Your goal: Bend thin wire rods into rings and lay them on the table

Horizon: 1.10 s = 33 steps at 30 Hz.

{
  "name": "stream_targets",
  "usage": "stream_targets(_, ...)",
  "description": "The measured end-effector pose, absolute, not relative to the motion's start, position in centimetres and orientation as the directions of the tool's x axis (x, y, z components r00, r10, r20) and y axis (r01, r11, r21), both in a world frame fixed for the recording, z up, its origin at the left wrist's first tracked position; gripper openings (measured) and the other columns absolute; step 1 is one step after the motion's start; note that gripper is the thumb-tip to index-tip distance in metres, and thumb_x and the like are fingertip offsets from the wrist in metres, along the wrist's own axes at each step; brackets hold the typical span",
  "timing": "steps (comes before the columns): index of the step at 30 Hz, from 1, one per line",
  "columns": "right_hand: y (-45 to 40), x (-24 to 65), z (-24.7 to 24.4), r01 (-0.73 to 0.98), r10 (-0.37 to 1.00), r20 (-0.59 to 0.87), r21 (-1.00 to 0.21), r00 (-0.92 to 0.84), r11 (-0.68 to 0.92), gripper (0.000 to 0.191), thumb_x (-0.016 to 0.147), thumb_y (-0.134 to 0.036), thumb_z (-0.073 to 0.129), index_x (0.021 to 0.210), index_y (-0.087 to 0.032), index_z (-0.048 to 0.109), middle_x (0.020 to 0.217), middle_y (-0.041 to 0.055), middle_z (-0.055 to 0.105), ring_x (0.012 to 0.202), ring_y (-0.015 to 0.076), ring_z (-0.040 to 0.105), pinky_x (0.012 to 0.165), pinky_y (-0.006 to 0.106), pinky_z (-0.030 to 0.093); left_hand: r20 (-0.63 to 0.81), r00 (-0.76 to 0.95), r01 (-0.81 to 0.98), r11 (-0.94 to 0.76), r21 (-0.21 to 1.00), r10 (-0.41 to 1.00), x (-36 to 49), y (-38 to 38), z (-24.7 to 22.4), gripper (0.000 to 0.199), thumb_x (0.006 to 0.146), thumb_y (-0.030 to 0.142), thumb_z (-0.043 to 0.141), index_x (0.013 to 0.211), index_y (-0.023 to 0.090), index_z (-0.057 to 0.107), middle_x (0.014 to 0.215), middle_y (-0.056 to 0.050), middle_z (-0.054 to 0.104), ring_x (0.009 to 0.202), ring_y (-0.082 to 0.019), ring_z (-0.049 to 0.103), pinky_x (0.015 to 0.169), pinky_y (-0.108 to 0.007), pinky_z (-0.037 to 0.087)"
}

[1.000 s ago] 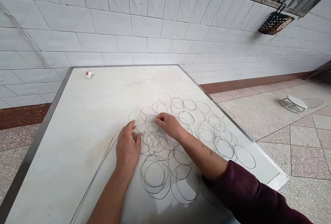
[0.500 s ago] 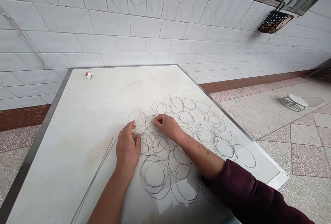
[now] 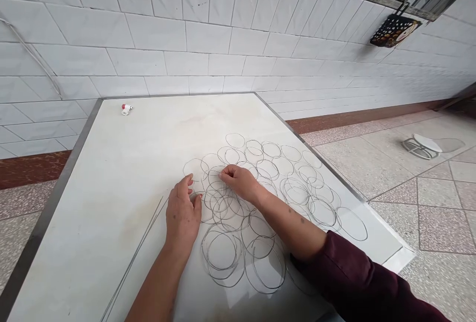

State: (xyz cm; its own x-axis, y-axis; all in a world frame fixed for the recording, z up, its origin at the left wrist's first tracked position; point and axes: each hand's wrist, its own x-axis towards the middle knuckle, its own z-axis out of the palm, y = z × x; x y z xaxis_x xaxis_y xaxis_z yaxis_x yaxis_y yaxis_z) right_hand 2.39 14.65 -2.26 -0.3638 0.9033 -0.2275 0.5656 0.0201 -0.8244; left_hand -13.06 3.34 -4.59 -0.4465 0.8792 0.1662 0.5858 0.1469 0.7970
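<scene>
Many thin wire rings [image 3: 223, 253] lie overlapping on the white table [image 3: 148, 133], mostly on its right half. My right hand [image 3: 240, 179] reaches across them, thumb and fingertips pinched at the edge of a wire ring [image 3: 214, 181] near the middle. My left hand [image 3: 184, 208] rests at the left side of the rings, its thumb apart from the curved fingers and nothing seen between them. Left of that hand lie several straight wires [image 3: 134, 257], running from the front edge toward the table's middle.
A small red-and-white object [image 3: 126, 109] sits at the table's far left corner. Behind the table stands a white tiled wall [image 3: 167, 34]. A dotted bag [image 3: 396, 29] hangs below the barred window. On the floor at right is a white-topped stool [image 3: 424, 146].
Almost nothing differs. The camera view has shifted very slightly; both hands keep the same places and finger positions.
</scene>
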Motion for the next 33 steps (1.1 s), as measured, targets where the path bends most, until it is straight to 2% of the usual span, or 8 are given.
stream_targets(7, 14.5, 2.3, -2.7, 0.497, 0.897, -0.188, -0.867, -0.399, 0.04, 0.018, 0.087, -0.039, 0.058, 0.082, -0.022, 0.059, 0.073, -0.0018, 0.057, 0.064, 0.0134, 0.05, 0.057, 0.026, 0.039, 0.15, -0.437, 0.572, 0.146, 0.807, 0.887, -13.1, 3.4, -4.6, 0.047, 0.09, 0.024, 0.053, 0.137, 0.019, 0.05, 0.123, -0.014, 0.065, 0.102, -0.027, 0.062, 0.083, -0.047, 0.054)
stream_targets(12, 14.5, 2.3, -3.1, 0.448, 0.896, -0.146, -0.892, -0.42, 0.065, 0.016, 0.09, -0.037, 0.054, 0.085, -0.022, 0.056, 0.078, -0.0012, 0.06, 0.066, 0.0138, 0.053, 0.059, 0.027, 0.042, 0.141, -0.456, 0.54, 0.147, 0.829, 0.878, -13.0, 3.3, -4.1, 0.046, 0.089, 0.02, 0.051, 0.135, 0.02, 0.051, 0.114, -0.011, 0.068, 0.098, -0.026, 0.063, 0.081, -0.044, 0.054)
stream_targets(18, 14.0, 2.3, -3.0, 0.427, 0.876, -0.125, -0.899, -0.465, 0.099, 0.01, 0.092, -0.031, 0.052, 0.097, -0.024, 0.057, 0.085, -0.0009, 0.065, 0.072, 0.0147, 0.058, 0.063, 0.028, 0.046, 0.074, -0.503, 0.445, 0.185, 0.876, 0.861, -12.9, 3.2, -3.3, 0.044, 0.089, 0.022, 0.053, 0.133, 0.023, 0.053, 0.112, -0.008, 0.068, 0.094, -0.023, 0.065, 0.079, -0.04, 0.054)
stream_targets(23, 13.6, 2.3, -3.0, 0.473, 0.855, 0.005, -0.831, -0.519, 0.292, 0.018, 0.095, -0.029, 0.048, 0.11, -0.027, 0.058, 0.081, -0.0029, 0.062, 0.069, 0.0145, 0.056, 0.066, 0.03, 0.046, 0.032, -0.536, 0.327, 0.173, 0.929, 0.844, -12.9, 3.2, -3.0, 0.041, 0.089, 0.026, 0.057, 0.13, 0.024, 0.056, 0.109, -0.006, 0.071, 0.091, -0.022, 0.067, 0.077, -0.037, 0.053)
stream_targets(28, 13.1, 2.0, -2.6, 0.472, 0.824, 0.128, -0.766, -0.552, 0.436, 0.013, 0.094, -0.025, 0.051, 0.104, -0.023, 0.06, 0.089, 0.0006, 0.065, 0.079, 0.0156, 0.059, 0.073, 0.031, 0.047, 0.048, -0.536, 0.281, 0.125, 0.952, 0.843, -12.9, 3.0, -2.9, 0.038, 0.089, 0.028, 0.059, 0.127, 0.028, 0.058, 0.111, -0.003, 0.075, 0.092, -0.021, 0.068, 0.084, -0.037, 0.052)
stream_targets(33, 13.0, 1.9, -2.1, 0.434, 0.789, 0.191, -0.748, -0.585, 0.503, 0.012, 0.095, -0.026, 0.051, 0.101, -0.023, 0.06, 0.091, 0.0012, 0.064, 0.079, 0.0153, 0.059, 0.072, 0.03, 0.047, 0.059, -0.535, 0.27, 0.104, 0.957, 0.843, -12.8, 2.9, -2.7, 0.036, 0.09, 0.033, 0.058, 0.125, 0.028, 0.059, 0.109, -0.004, 0.077, 0.092, -0.023, 0.07, 0.083, -0.038, 0.051)
